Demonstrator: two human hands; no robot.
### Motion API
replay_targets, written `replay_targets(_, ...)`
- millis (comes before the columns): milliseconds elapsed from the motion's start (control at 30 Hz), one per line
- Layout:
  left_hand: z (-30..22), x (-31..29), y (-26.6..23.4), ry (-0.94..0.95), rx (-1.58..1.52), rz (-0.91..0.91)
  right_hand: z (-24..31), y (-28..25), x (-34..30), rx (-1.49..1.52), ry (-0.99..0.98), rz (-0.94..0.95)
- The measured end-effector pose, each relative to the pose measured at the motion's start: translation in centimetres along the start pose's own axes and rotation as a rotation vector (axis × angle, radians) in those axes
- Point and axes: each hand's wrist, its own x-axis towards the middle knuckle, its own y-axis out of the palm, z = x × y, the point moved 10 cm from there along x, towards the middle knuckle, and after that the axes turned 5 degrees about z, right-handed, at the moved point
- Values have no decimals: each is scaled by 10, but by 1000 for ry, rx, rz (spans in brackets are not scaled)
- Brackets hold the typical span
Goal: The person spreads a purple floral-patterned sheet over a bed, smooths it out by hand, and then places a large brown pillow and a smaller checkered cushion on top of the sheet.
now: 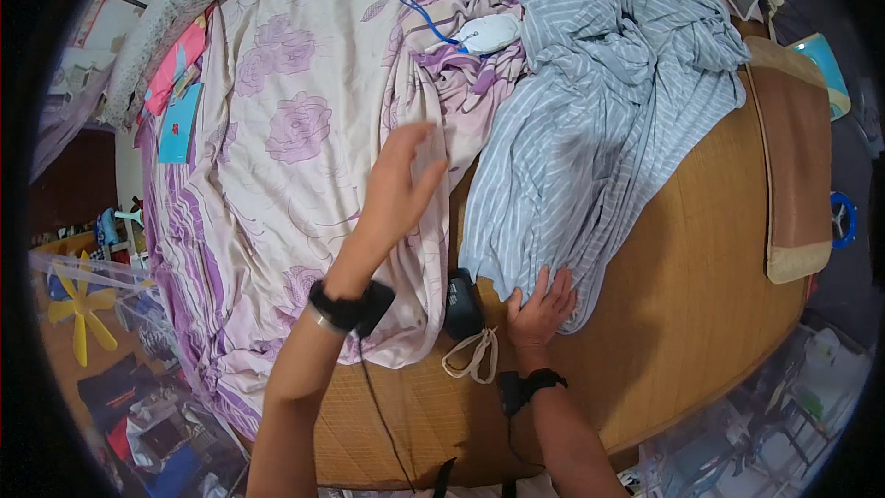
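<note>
A grey-blue fabric with white stripes lies crumpled and bunched toward its far end. On its near corner my right hand rests with the fingers spread, pressing the cloth to the tan mat. My left hand is above the edge of a white and purple floral sheet, thumb and fingers apart, nothing held. Between the two cloths, near my right hand, lies a black pouch-like object with a beige cord loop. Farther off, a white oval device with a blue strap sits on the purple folds.
A brown pad with cream edging lies at the right, with a teal box and a blue ring beyond it. Along the left are a blue card, a pillow and a yellow-bladed fan. Netting hangs around the edges.
</note>
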Motion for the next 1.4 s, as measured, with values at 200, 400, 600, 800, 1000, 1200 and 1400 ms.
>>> replay_targets(200,34,26,64,-45,197,-108,7,2,-2,9,-17,-18)
replay_targets(400,61,-13,108,-254,-71,338,1,0,-1,18,-4,-15)
replay_targets(600,12,-161,117,-334,-193,995,5,0,-1,52,0,0)
replay_targets(800,-50,-195,141,-73,136,1380,-17,25,-12,91,46,6)
replay_targets(1000,-82,-61,114,-80,-340,522,-16,28,-12,-34,-28,-33)
replay_targets(1200,-18,-58,167,-477,-48,402,-15,20,-7,288,214,75)
replay_targets(1400,-37,-73,144,-305,-330,308,0,52,-37,-321,-23,328)
